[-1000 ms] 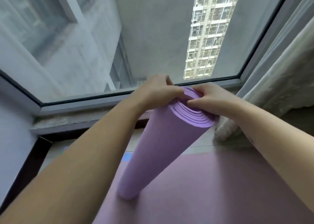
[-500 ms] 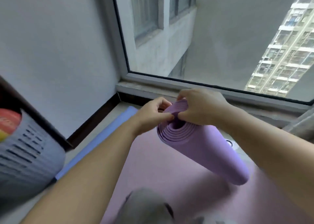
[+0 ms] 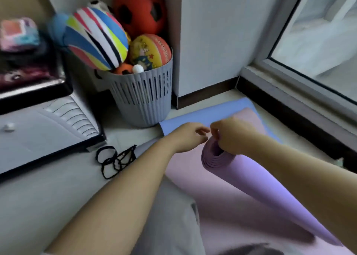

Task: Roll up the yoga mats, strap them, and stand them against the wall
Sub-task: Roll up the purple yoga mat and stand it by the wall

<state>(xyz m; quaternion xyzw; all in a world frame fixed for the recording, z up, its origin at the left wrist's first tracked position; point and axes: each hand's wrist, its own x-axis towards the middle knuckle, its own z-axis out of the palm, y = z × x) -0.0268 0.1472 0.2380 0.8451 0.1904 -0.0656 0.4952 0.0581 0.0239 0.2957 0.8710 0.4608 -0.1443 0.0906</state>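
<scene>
Two hands work at one end of the rolled purple mat (image 3: 251, 179); its other end is down on the flat pink mat (image 3: 218, 212). Right hand (image 3: 234, 136) pinches the roll's top rim. Left hand (image 3: 188, 136) is loosely curled just beside it; grasp cannot be told. Print on the yellow ball (image 3: 149, 50) is too blurred to read. The blue mat (image 3: 201, 115) edge pokes out beneath the pink, near the skirting. Black straps (image 3: 114, 159) lie on bare floor by the grey basket (image 3: 144, 100).

Your left hand (image 3: 190, 137) and right hand (image 3: 232, 136) are bare, and so are your forearms (image 3: 135, 179) to the frame's edge. Soft grey cloth (image 3: 173, 216) covers your leg beneath.
</scene>
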